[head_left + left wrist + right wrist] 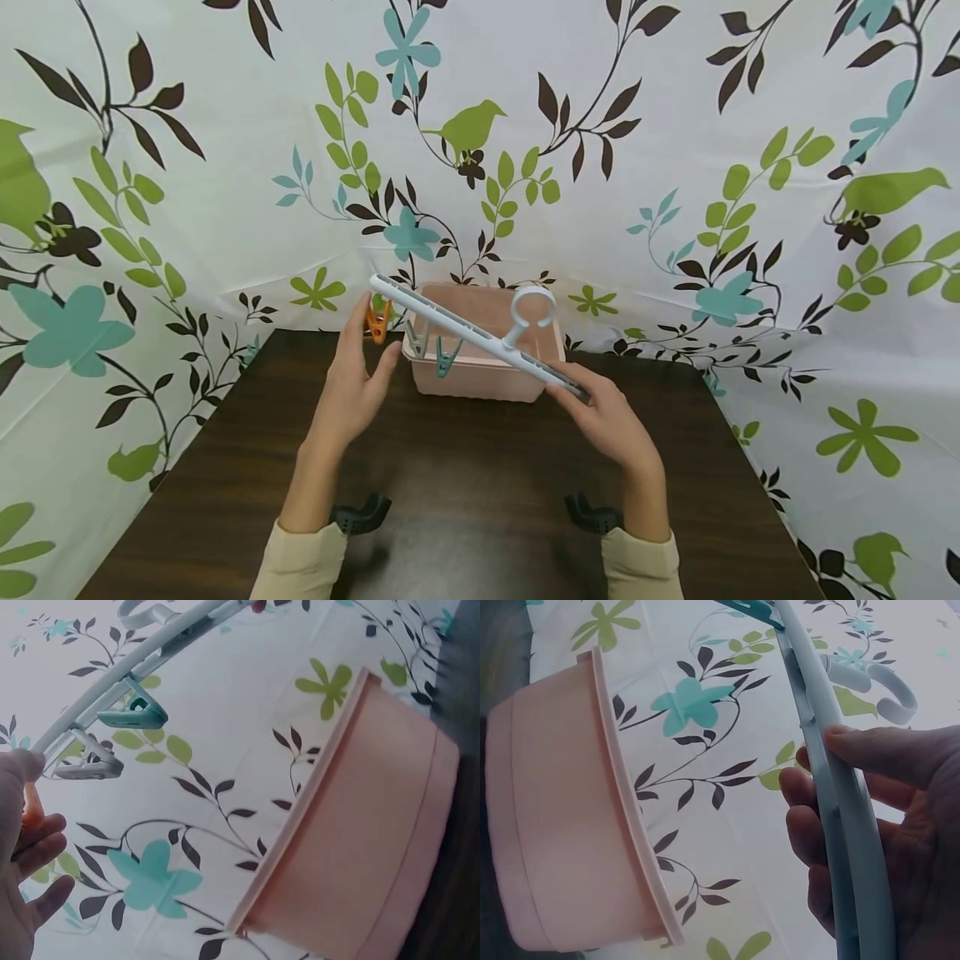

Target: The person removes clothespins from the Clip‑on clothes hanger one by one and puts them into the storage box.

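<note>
A pale blue clip hanger (450,322) with a round hook (552,310) is held up at a slant, its left end higher. My right hand (611,417) grips its lower right end, thumb on one side and fingers curled round the other, as the right wrist view shows. Straight fingers of my left hand (348,400) touch the raised left end, with the thumb spread apart. An orange clip (378,323) hangs beside those fingers. Farther along the bar hang a light grey clip (91,759) and a teal clip (446,358). Any clips at the right end are hidden.
Behind and below the hanger, a pink plastic tub (480,382) stands at the back of the dark wooden table (480,467). A cloth with leaves and birds (600,208) hangs around the table. Black curved pieces (363,514) sit at both wrists.
</note>
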{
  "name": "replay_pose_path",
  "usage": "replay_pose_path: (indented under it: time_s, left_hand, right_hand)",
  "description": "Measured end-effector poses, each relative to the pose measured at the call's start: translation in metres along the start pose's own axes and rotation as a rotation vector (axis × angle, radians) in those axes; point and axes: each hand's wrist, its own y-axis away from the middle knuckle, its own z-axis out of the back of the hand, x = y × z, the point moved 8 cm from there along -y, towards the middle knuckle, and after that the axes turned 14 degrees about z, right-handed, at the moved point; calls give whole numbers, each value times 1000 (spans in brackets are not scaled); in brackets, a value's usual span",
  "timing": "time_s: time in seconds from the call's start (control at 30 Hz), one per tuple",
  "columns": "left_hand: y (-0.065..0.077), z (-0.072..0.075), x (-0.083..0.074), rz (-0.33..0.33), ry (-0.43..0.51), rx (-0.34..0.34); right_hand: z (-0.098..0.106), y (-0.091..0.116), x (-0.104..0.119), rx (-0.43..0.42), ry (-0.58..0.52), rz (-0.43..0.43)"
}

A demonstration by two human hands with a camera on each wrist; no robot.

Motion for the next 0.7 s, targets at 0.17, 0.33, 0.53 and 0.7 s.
replay_pose_path:
  time_s: [0.17,0.33,0.53,0.7]
  left_hand:
    - [-8,4,-10,-30,152,-26]
    - [-14,13,-21,-22,220,-61]
    - [-14,14,-21,56,352,-16]
    - [-9,11,-17,107,458,28]
  right_hand:
    - [4,1,0,0,-29,7]
    - [6,-1,1,1,-50,29]
    - [7,-1,-1,7,-66,25]
    - [12,3,-2,-11,-96,16]
